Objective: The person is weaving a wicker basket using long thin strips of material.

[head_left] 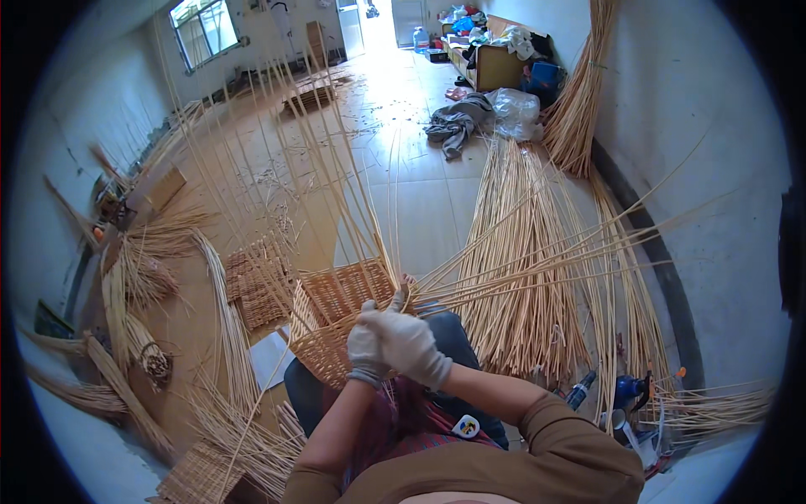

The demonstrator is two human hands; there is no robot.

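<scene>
A half-woven wicker basket rests tilted on my lap, its long upright rods rising toward the far left. Both my hands wear pale work gloves and meet at the basket's near right corner. My left hand is closed on the rim there, partly covered by the other. Over it and to the right, my right hand is closed at the corner where a fan of loose rods runs out to the right. The fingertips of both hands are mostly hidden.
A large bundle of rods lies on the floor to the right; another rod bundle leans on the wall. A woven panel lies at left. A spray can-like tool stands near my right elbow. A tape measure lies on my lap.
</scene>
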